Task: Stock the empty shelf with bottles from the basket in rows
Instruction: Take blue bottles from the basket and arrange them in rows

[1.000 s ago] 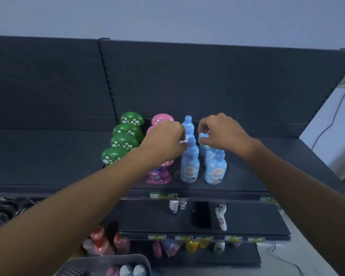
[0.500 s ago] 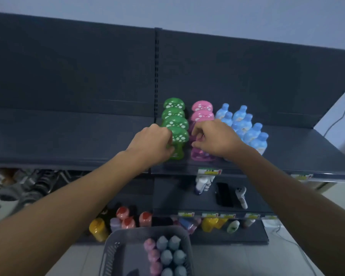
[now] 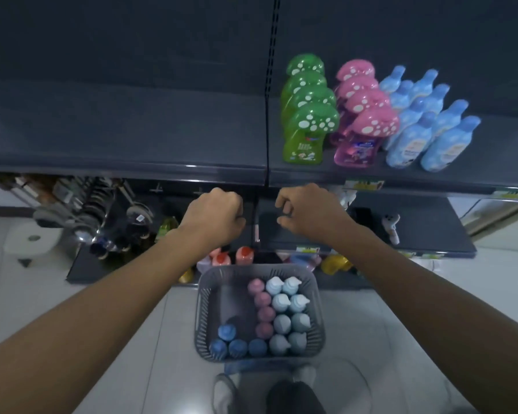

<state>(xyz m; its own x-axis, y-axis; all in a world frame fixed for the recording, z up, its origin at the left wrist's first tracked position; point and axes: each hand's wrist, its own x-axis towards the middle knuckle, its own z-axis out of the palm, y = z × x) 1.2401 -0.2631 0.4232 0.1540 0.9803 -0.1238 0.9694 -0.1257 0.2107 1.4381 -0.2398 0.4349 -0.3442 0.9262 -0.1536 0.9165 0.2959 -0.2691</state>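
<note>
On the dark top shelf [image 3: 162, 130], right of its divider, stand front-to-back rows of green mushroom-cap bottles [image 3: 307, 130], pink mushroom-cap bottles [image 3: 362, 130] and two rows of light-blue bottles [image 3: 425, 127]. A grey basket [image 3: 204, 309] on the floor below holds upright pink-capped [image 3: 265, 309], pale-blue-capped [image 3: 290, 312] and dark-blue-capped bottles [image 3: 237, 345]. My left hand [image 3: 214, 215] hangs in a fist below the shelf's front edge, above the basket, holding nothing. My right hand [image 3: 308, 213] is beside it, fingers loosely curled, also holding nothing.
The top shelf's left half is bare. Lower shelves carry small items, with red-capped bottles [image 3: 244, 253] and a yellow bottle [image 3: 335, 262] behind the basket. Metal utensils [image 3: 96, 204] hang at left. My shoes [image 3: 293, 395] stand on the white tiled floor.
Both hands have let go of the green and pink front bottles and drawn back and down below the shelf edge. The view has tilted down, showing the whole basket.
</note>
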